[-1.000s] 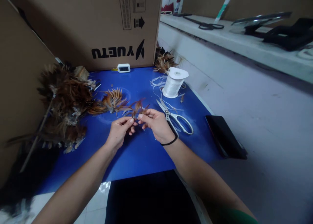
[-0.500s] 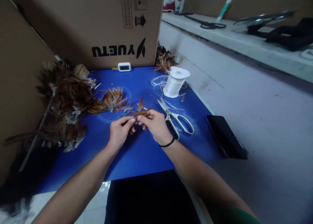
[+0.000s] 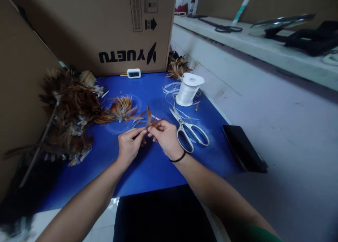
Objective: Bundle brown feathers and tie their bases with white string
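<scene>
My left hand (image 3: 130, 144) and my right hand (image 3: 166, 138) meet over the blue board (image 3: 148, 164), fingertips pinched together on a small bunch of brown feathers (image 3: 148, 119) that fans up and away from them. A black band circles my right wrist. Just right of my right hand lie white-handled scissors (image 3: 188, 129). A white spool of string (image 3: 188, 88) stands behind them with loose string around it. A fanned clump of orange-brown feathers (image 3: 120, 110) lies on the board beyond my left hand.
A big pile of brown feathers (image 3: 70, 111) fills the board's left side. A cardboard box (image 3: 105, 27) stands at the back with a small white timer (image 3: 133, 73) before it. A black phone (image 3: 244, 148) lies right of the board. More feathers (image 3: 177, 66) sit behind the spool.
Both hands have shifted slightly left, away from the scissors, and the feather bunch between the fingertips has turned more upright.
</scene>
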A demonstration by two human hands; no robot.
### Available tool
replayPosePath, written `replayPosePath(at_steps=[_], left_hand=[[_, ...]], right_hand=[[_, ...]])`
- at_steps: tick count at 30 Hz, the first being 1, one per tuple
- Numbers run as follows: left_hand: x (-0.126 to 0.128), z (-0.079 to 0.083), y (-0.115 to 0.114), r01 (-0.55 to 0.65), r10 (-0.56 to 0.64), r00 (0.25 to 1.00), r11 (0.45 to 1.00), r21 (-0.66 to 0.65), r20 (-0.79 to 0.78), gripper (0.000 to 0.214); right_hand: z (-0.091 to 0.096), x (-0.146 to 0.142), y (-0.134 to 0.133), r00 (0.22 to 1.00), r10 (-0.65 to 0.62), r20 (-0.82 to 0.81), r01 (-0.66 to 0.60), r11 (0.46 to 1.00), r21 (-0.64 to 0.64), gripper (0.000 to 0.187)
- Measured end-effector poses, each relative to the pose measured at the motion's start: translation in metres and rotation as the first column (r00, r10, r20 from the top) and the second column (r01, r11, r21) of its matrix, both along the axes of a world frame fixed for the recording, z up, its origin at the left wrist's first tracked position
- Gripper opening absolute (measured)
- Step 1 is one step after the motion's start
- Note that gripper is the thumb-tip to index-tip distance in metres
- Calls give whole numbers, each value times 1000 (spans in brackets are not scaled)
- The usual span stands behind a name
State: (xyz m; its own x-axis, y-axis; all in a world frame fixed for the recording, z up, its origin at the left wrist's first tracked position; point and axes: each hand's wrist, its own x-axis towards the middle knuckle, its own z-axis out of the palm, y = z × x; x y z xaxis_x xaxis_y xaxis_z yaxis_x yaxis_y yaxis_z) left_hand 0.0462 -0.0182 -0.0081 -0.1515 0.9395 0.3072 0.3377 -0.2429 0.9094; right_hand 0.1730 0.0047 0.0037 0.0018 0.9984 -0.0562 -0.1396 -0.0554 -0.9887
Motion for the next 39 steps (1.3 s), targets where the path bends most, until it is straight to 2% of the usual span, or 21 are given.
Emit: replayPosePath(at_steps=[4, 9, 12, 17, 20, 23, 26, 29, 39], left_hand=[[-1, 3, -1, 10, -8, 997, 1000, 28, -73, 16], [-4, 4, 1, 16, -13, 995, 999, 35, -98, 17], [-5, 2, 3, 39, -39, 999, 999, -3, -5, 18], [-6, -1, 5, 181, -150, 960, 976, -117, 234, 22], [-5, 0, 5, 223, -178, 945, 964, -144, 274, 22], [-5, 1, 5, 225, -190, 955, 964, -142, 226, 22], [-4, 2, 4, 197, -180, 973, 973, -121, 142, 22], [-4, 3, 3, 180, -172, 982, 978, -103, 84, 21], [-3, 3, 4, 299, -256, 937, 940, -166, 238, 24]], right_hand=[[1, 1, -2, 999, 16, 31, -17, 1000, 19, 17], [4, 3, -6, 987, 56, 150, -74, 990, 119, 12], [6, 5, -7, 986, 58, 155, -77, 990, 117, 12], [12, 7, -5, 989, 147, 5, -147, 988, 44, 22], [13, 8, -5, 982, 188, -2, -188, 980, 64, 19], [10, 8, -4, 985, 160, 61, -166, 979, 120, 12], [6, 8, -4, 983, 85, 163, -114, 977, 182, 12], [4, 7, -3, 979, 53, 197, -92, 976, 197, 11], [5, 7, -4, 993, 89, 84, -101, 983, 151, 9]])
